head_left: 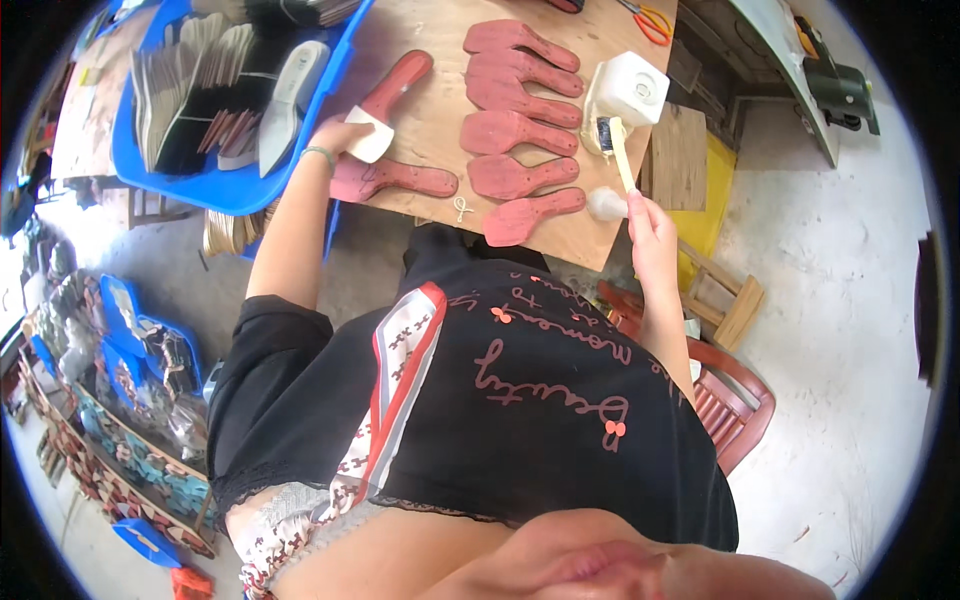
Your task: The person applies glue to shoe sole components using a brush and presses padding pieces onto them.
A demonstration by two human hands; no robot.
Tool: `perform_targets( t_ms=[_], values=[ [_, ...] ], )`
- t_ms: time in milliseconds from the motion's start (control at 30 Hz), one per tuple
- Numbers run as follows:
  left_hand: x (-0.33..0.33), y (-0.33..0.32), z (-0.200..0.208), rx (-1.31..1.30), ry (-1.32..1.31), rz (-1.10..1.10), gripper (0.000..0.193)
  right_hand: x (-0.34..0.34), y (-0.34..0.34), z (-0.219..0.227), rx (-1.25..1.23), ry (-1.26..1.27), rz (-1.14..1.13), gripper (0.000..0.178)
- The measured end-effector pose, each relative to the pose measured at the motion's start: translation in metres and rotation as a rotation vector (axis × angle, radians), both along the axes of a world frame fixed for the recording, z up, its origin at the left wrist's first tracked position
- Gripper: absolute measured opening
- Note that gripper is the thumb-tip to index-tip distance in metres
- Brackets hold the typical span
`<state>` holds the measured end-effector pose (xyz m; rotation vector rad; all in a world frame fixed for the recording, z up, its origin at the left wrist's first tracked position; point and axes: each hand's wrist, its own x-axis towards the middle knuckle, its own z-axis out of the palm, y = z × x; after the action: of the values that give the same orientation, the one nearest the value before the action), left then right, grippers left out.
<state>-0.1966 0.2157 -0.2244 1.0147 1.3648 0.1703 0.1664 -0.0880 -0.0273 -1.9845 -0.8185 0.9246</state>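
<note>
My left hand (338,137) is closed on a shoe insole (392,88) with a narrow red end and a cream-white patch at its wide end. Under it, another red insole (405,178) lies on the table. A brush (622,155) with a pale handle and dark bristles is in my right hand (650,225), gripped near the handle's end. Its bristles are beside a white plastic container (632,88), whose contents I cannot make out. Several red insoles (515,130) lie in a column between my hands, narrow ends pointing right.
A blue crate (235,200) holding stacked grey and black insoles stands at the left of the wooden table (440,130). Orange-handled pliers (652,22) lie at the far edge. A whitish wad (607,203) sits near the right corner. A red-brown chair (735,400) is at lower right.
</note>
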Motion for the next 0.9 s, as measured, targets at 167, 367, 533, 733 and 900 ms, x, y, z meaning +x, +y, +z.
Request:
perform_targets(
  t_ms=[167,367,533,733,900],
  values=[
    [0.001,-0.003,-0.003,0.492,0.877,-0.418,0.039,0.027,-0.011,-0.009,-0.058,0.033,-0.019,0.036],
    [0.123,-0.032,0.059,1.097,1.201,-0.842,0.028,0.056,-0.025,-0.026,-0.069,0.086,-0.037,0.035],
    [0.23,0.02,0.033,1.343,0.631,-0.784,0.021,0.077,-0.026,-0.028,-0.091,0.062,-0.004,0.036],
    [0.301,0.114,-0.048,1.256,0.653,-0.849,0.034,0.101,-0.034,-0.032,-0.118,0.082,0.028,0.038],
    [0.337,0.112,-0.006,0.977,0.524,-0.836,0.019,0.128,-0.067,-0.044,-0.222,0.133,-0.112,0.038]
  ],
)
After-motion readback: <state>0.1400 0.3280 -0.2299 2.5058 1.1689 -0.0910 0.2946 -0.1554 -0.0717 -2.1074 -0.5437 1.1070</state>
